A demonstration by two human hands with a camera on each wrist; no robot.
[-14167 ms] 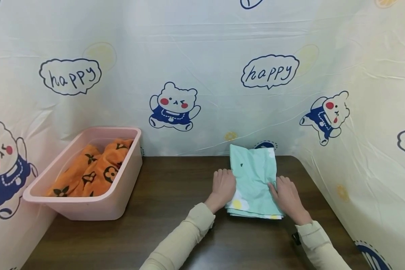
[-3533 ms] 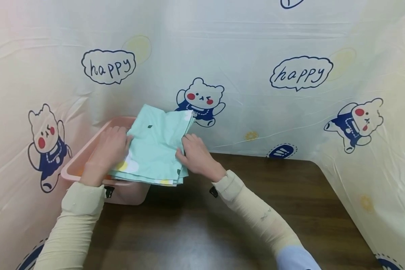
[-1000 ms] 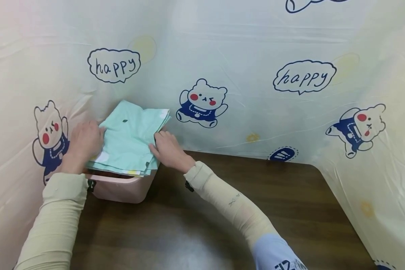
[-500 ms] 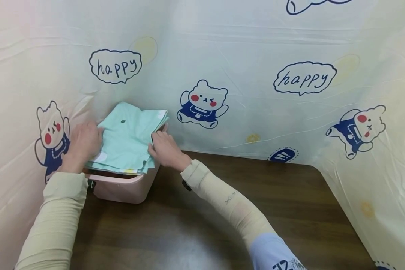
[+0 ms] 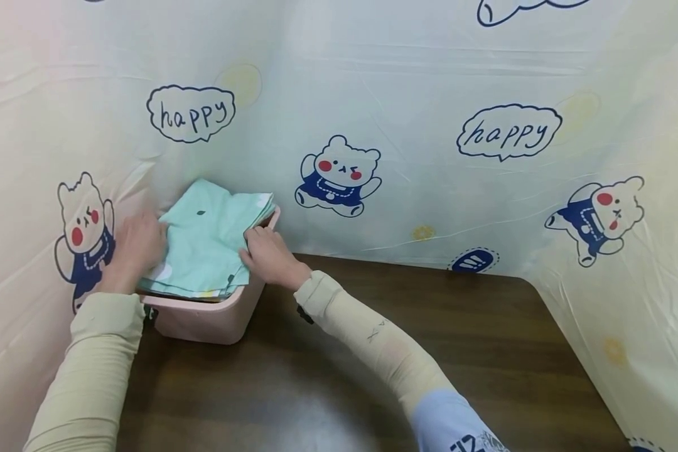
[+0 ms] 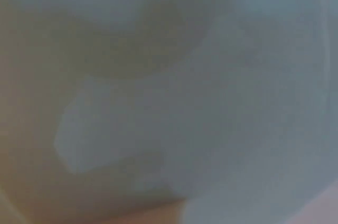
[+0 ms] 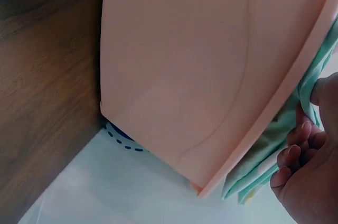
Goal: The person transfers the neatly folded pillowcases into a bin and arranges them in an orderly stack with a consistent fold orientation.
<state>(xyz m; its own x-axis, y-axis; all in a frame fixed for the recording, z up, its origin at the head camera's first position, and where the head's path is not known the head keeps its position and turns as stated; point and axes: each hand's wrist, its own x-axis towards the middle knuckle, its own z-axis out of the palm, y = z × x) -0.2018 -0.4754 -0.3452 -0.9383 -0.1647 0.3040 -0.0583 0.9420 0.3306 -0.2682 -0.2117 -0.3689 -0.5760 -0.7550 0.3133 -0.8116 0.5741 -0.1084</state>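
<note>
A folded mint-green cloth [image 5: 203, 248] with white and yellow print and small dark leaves lies across the top of the pink plastic tub [image 5: 203, 323]. My left hand [image 5: 138, 245] grips its left edge, slightly blurred, with the fingertips hidden. At the opposite edge my right hand [image 5: 271, 256] pinches the cloth between thumb and curled fingers, just over the tub's right rim. In the right wrist view the cloth's folded layers [image 7: 264, 155] show between the rim and that hand [image 7: 311, 166]. The left wrist view is a blurred close-up of pale cloth [image 6: 237, 108].
The tub stands at the left of a dark brown wooden table [image 5: 328, 364], close to the printed curtain [image 5: 429, 75] behind and to the left. The table stretches away to the right of the tub.
The cloth, on the table's right side earlier, was carried left over the tub; over the last second it has sunk lower and shifted slightly left. The orange cloth in the tub is now covered.
</note>
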